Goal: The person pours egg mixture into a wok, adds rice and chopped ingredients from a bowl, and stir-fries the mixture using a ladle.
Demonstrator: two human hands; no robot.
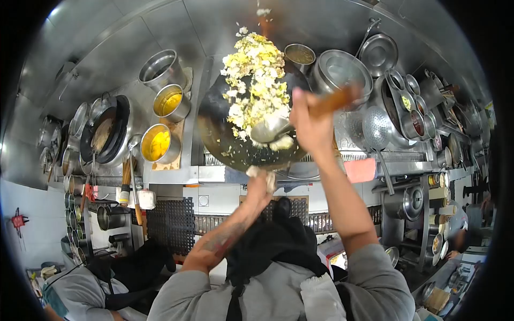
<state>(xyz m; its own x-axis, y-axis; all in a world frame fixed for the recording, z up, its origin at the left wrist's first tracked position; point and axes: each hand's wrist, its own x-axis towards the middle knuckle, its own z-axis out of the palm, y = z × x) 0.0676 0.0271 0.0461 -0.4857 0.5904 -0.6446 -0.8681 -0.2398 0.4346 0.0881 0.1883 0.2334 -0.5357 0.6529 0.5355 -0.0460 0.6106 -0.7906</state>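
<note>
Fried rice with yellow egg bits (pixel 256 80) flies up in a tall mass above a dark wok (pixel 214 120). At the wok's near edge, my left hand (pixel 259 187) is closed on the rim through a folded pale cloth (pixel 262 174). My right hand (pixel 312 123) grips a ladle by its wooden handle (pixel 337 100), slightly blurred by motion. The ladle's metal bowl (pixel 267 130) is at the lower part of the tossed rice, over the wok.
Left of the wok stand metal pots (pixel 172 102) with yellow contents. To the right are a large lidded pot (pixel 342 75), a skimmer (pixel 376 128), a pink cloth (pixel 360 170) and condiment containers (pixel 415 124). Another person (pixel 91 289) is at lower left; one more (pixel 458 230) is far right.
</note>
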